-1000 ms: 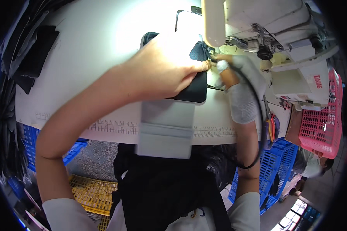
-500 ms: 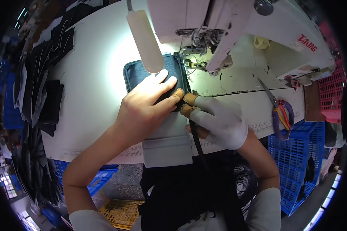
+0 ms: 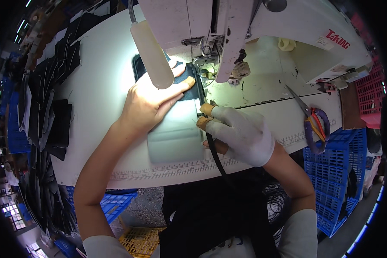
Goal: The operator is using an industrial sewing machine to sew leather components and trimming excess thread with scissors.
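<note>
My left hand [image 3: 147, 99] lies with fingers stretched over a dark blue fabric piece [image 3: 192, 91], pressing it onto the sewing table. From the near side of that fabric extends a translucent plastic panel [image 3: 174, 144]. In a pale glove with tan fingertip covers, my right hand [image 3: 245, 133] pinches a black binding strip [image 3: 216, 160] at the fabric's right edge. The strip runs down toward my lap. Just beyond the fabric's right edge is the sewing machine's presser foot and needle area [image 3: 205, 60]; a lamp head [image 3: 152, 56] hides part of my left hand.
Scissors with wrapped handles [image 3: 307, 112] lie on the table's right side. Dark cut fabric pieces [image 3: 58, 124] are piled at the left. A blue plastic crate [image 3: 333, 180] stands at the lower right, a pink basket [image 3: 369, 99] above it. A ruler scale [image 3: 159, 173] lines the table's near edge.
The fabric and plastic panel have moved away from me along the table, with my left hand on them. My right hand stays near the same spot, now farther from my left. The view has shifted slightly.
</note>
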{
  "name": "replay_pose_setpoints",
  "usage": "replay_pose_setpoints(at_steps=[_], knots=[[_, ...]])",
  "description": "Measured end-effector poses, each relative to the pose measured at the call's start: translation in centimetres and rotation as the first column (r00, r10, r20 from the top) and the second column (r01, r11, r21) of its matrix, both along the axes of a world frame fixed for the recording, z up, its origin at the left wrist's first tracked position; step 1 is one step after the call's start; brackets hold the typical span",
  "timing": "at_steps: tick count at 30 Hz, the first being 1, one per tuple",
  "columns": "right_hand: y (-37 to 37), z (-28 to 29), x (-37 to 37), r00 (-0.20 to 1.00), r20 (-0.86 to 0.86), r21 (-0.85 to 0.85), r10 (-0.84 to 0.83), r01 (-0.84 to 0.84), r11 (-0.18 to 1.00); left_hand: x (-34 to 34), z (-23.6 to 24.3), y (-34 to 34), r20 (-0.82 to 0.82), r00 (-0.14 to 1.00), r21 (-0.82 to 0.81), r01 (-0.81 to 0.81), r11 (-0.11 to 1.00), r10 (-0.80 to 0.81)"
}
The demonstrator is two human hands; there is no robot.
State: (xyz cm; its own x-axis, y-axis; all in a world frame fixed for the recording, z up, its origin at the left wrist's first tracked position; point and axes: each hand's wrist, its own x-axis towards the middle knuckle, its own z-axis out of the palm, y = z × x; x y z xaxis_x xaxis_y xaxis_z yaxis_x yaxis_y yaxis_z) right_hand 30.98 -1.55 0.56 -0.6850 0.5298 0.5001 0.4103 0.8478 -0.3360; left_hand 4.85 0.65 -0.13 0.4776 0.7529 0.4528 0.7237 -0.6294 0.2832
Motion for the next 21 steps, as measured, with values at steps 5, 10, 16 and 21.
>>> replay_pose_setpoints(at_steps=[5,10,16,21], knots=[[-0.2,-0.3,-0.3,0.999,-0.051,0.015,-0.004,0.005,1.000,-0.1,0.3,0.1,0.024,0.999,-0.059,-0.045,0.997,0.046],[-0.8,-0.1,-0.4,0.999,0.001,0.003,-0.034,0.034,0.999,0.0,1.0,-1.9,0.162,0.946,-0.175,-0.253,0.951,0.282],[0.4,-2.6,1.0,0.999,0.041,0.033,-0.022,0.021,0.999,-2.1,0.6,-1.1,0.454,0.494,-0.781,-0.178,0.598,0.741],[1.0,-0.7,-0.2,0.990,0.138,-0.031,0.006,-0.002,1.000,-8.9,0.6,-1.7,0.528,0.582,-0.842,0.262,0.472,0.618]])
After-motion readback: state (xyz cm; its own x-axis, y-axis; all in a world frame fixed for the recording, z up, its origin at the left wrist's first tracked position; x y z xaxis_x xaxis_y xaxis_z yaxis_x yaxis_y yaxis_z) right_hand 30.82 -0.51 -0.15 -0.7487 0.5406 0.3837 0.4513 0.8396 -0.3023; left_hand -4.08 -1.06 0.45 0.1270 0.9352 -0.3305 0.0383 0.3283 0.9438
